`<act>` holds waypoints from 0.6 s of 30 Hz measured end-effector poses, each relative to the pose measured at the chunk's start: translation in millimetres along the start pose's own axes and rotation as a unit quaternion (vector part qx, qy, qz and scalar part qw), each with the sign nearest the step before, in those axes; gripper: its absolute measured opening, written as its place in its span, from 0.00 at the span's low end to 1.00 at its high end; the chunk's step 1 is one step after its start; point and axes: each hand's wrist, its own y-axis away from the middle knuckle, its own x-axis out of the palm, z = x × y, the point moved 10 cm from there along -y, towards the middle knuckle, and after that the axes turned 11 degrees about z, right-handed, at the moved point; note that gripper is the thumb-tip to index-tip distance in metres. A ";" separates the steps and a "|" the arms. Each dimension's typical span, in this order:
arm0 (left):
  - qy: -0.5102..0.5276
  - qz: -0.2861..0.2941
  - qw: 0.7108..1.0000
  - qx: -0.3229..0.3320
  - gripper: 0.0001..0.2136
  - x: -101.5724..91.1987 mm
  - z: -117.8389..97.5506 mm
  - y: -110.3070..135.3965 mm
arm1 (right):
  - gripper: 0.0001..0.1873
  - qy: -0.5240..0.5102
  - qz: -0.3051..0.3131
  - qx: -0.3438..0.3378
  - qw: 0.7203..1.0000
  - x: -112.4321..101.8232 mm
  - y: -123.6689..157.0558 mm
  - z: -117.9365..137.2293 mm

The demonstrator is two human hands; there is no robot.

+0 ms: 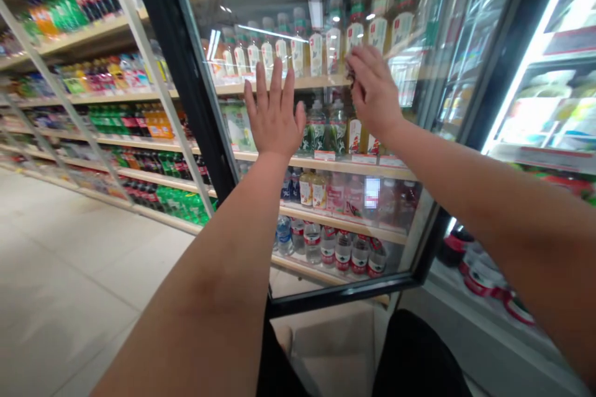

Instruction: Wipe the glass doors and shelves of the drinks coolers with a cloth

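An open glass door (pixel 326 136) with a black frame stands before me. My left hand (pixel 274 115) is flat at the glass, its fingers stretched out and spread, holding nothing. Higher up and to the right, my right hand (pixel 375 90) is closed at the pane. A small dark crumpled thing (pixel 350 73) shows at its fingertips; most of it is hidden, and I cannot tell its kind. Bottles with pale labels (pixel 315 54) and water bottles (pixel 343 250) on shelves show through the glass.
To the left, long shelves (pixel 139 96) carry several rows of drink bottles. A lit cooler (pixel 549 155) with stocked shelves is at the right, beside the door's edge. Pale floor tiles (pixel 69 260) lie at the lower left. My dark-clothed legs (pixel 414 360) are below the door.
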 end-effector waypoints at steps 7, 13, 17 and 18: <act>-0.015 0.004 1.000 0.002 0.32 2.1 0.6 0.6 | 0.27 -0.020 0.128 -0.061 0.990 51.4 -9.3 44.9; -0.076 -0.005 0.997 -0.005 0.33 4.3 1.1 -0.8 | 0.30 0.027 -0.071 0.082 0.994 19.9 -24.4 14.4; -0.091 0.001 0.996 -0.004 0.33 10.3 2.9 -2.7 | 0.30 0.047 0.052 0.000 0.998 43.9 -22.3 45.8; -0.092 0.005 0.996 -0.002 0.32 11.8 3.0 -2.9 | 0.30 0.051 0.083 -0.024 0.995 47.5 -22.7 49.5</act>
